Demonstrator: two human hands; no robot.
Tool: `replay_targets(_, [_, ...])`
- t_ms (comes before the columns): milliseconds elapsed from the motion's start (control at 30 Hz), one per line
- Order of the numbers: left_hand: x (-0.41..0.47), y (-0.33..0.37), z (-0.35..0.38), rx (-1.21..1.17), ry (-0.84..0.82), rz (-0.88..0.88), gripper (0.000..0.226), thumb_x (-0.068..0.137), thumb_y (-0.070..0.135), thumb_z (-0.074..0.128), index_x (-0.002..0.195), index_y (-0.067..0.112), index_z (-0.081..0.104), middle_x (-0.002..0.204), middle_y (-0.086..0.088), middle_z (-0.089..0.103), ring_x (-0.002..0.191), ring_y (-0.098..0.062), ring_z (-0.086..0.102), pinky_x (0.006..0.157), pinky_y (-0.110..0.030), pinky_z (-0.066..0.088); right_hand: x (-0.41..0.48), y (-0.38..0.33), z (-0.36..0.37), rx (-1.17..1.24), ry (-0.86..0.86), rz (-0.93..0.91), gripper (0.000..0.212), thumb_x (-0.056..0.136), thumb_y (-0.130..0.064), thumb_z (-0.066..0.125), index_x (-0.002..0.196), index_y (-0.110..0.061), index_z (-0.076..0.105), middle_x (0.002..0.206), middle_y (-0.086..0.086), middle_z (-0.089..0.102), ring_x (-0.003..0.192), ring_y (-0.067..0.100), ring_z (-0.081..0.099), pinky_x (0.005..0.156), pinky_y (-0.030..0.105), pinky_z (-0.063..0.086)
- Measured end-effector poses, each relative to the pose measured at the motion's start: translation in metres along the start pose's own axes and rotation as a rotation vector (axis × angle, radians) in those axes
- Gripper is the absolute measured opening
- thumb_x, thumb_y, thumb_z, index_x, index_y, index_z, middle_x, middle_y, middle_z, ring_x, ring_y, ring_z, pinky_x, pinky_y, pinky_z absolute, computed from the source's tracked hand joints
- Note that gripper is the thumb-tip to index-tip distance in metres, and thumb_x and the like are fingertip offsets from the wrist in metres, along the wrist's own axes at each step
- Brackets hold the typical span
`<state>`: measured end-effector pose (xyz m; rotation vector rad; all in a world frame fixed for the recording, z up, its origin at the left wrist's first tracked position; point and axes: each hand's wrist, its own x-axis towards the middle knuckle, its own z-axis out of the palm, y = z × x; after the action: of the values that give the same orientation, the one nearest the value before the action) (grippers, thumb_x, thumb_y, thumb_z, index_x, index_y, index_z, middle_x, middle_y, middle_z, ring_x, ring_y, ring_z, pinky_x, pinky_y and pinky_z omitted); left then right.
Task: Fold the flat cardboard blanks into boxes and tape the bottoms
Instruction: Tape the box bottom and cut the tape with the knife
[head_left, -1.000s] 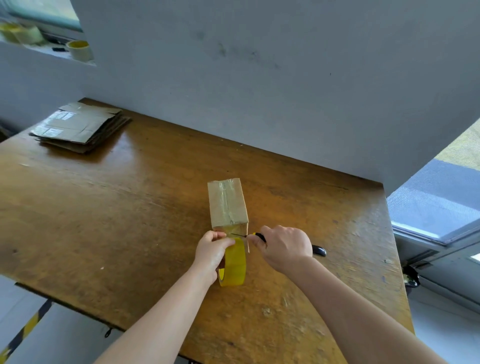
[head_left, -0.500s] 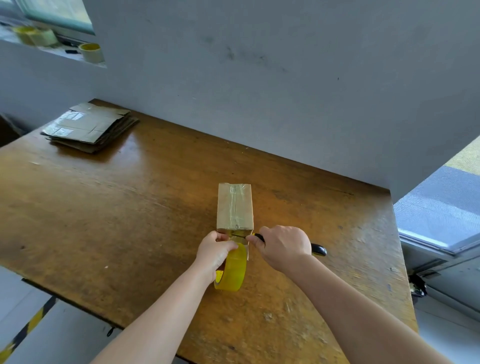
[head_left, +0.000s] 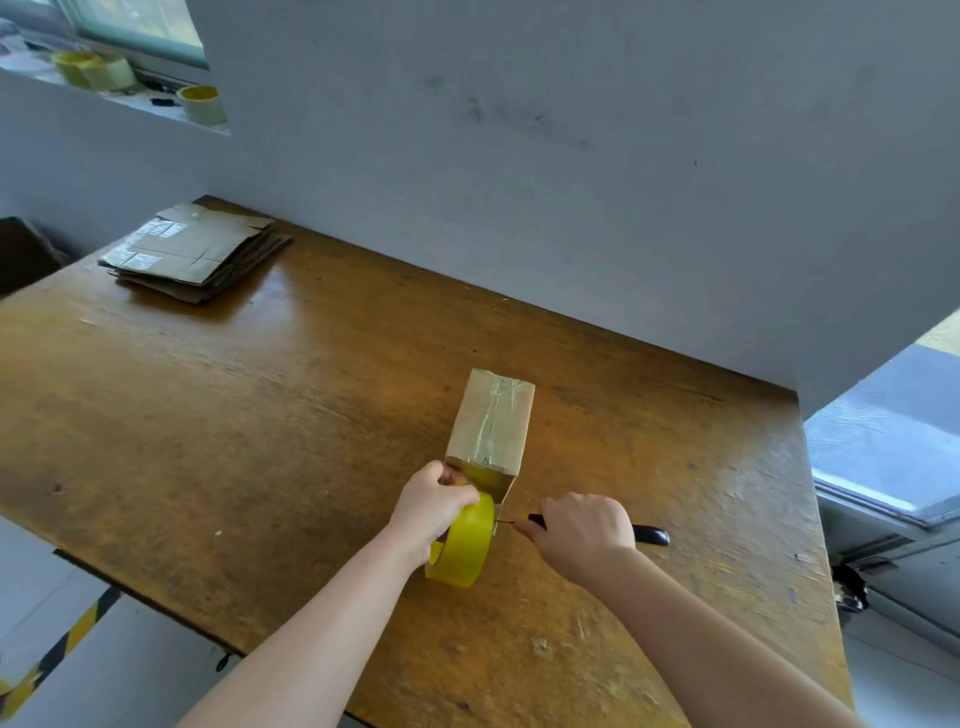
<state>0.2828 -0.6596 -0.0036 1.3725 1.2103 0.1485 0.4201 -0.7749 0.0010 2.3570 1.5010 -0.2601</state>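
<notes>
While tape already runs along the upturned bottom of the small cardboard box (head_left: 491, 421), which stands near the middle of the wooden table (head_left: 218, 415), the step in hand looks like cutting that strip free from the yellow tape roll (head_left: 465, 545) at the box's near edge. The left hand (head_left: 431, 501) curls closed over the top of the roll, pressing it against the box's near end. The right hand (head_left: 579, 532) is fisted around a black-handled knife (head_left: 649, 535), its thin blade pointing left and meeting the tape just beside the roll. Next, I judge, comes a short clean slice and smoothing of the loose end. Both forearms reach in from below, converging at the box. More flat blanks (head_left: 195, 254) lie stacked at the far left corner.
</notes>
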Motion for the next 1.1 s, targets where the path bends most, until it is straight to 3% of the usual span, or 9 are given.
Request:
replay_targets(167, [0.005,0.001,-0.006,0.0,-0.009,-0.003,0.022,0.083,0.02,0.067,0.103,0.016,0.059,0.102,-0.008,0.062,0.092,-0.019,0.058,0.069,-0.028,0.045,-0.007,0.012,0.035,0.11,-0.088,0.015,0.054,0.091,-0.068,0.038,0.109,-0.02,0.058,0.099,0.002,0.065,0.091,0.022,0.063,0.061,0.03,0.042])
replay_targets(267, [0.009,-0.001,-0.008,0.001,-0.024,-0.025,0.027,0.083,0.022,0.068,0.108,0.017,0.059,0.107,-0.008,0.062,0.098,-0.022,0.057,0.077,-0.031,0.046,-0.01,0.007,0.04,0.104,-0.128,0.02,0.058,0.088,-0.07,0.043,0.118,-0.022,0.056,0.11,0.003,0.063,0.102,0.023,0.06,0.068,0.032,0.043])
replay_targets(333, [0.011,-0.002,-0.009,0.011,-0.029,-0.041,0.035,0.083,0.024,0.069,0.116,0.018,0.058,0.112,-0.006,0.06,0.103,-0.023,0.056,0.082,-0.033,0.046,-0.008,0.005,0.036,0.137,0.006,0.027,0.067,0.083,-0.075,0.042,0.121,-0.022,0.055,0.116,0.002,0.058,0.108,0.023,0.055,0.078,0.033,0.046])
replay_targets(467, [0.014,-0.003,-0.012,-0.06,-0.019,-0.051,0.015,0.088,0.019,0.062,0.103,0.019,0.062,0.102,-0.008,0.066,0.093,-0.021,0.061,0.076,-0.034,0.051,0.015,-0.009,0.01,0.345,0.633,-0.053,0.059,0.08,-0.063,0.056,0.114,-0.015,0.057,0.114,0.005,0.057,0.104,0.027,0.056,0.079,0.04,0.053])
replay_targets(567, [0.015,-0.005,-0.014,-0.098,0.01,-0.057,0.013,0.094,0.026,0.054,0.1,0.022,0.065,0.099,-0.007,0.068,0.094,-0.024,0.063,0.088,-0.043,0.053,0.036,-0.029,-0.008,0.351,0.674,-0.123,0.067,0.075,-0.051,0.071,0.129,-0.017,0.051,0.135,0.011,0.052,0.126,0.032,0.049,0.099,0.045,0.046])
replay_targets(667, [0.019,-0.007,-0.015,-0.067,0.031,-0.044,0.018,0.097,0.029,0.049,0.108,0.024,0.063,0.105,-0.001,0.066,0.099,-0.021,0.059,0.09,-0.04,0.05,0.05,-0.04,-0.016,0.302,0.594,-0.157,0.068,0.076,-0.049,0.073,0.133,-0.018,0.052,0.141,0.01,0.05,0.133,0.031,0.044,0.105,0.045,0.04])
replay_targets(767, [0.02,-0.008,-0.015,-0.013,0.021,-0.026,0.022,0.098,0.032,0.048,0.114,0.025,0.061,0.109,0.001,0.063,0.101,-0.018,0.056,0.087,-0.035,0.047,0.059,-0.046,-0.016,0.242,0.551,-0.184,0.054,0.077,-0.049,0.073,0.121,-0.019,0.061,0.13,0.008,0.058,0.127,0.029,0.05,0.1,0.047,0.044])
replay_targets(967, [0.024,-0.003,-0.018,0.013,-0.046,-0.013,0.015,0.096,0.032,0.052,0.104,0.024,0.063,0.103,0.002,0.063,0.096,-0.016,0.057,0.083,-0.031,0.049,0.064,-0.041,-0.012,0.198,0.501,-0.197,0.046,0.072,-0.046,0.078,0.105,-0.017,0.064,0.115,0.009,0.064,0.111,0.031,0.059,0.073,0.043,0.055])
replay_targets(1100, [0.017,-0.006,-0.013,0.123,-0.157,-0.006,0.012,0.09,0.021,0.057,0.08,0.027,0.061,0.083,0.001,0.059,0.081,-0.015,0.053,0.068,-0.028,0.041,0.068,-0.04,-0.011,0.215,0.461,-0.201,0.046,0.066,-0.041,0.083,0.098,-0.016,0.062,0.106,0.007,0.063,0.105,0.03,0.059,0.063,0.04,0.056])
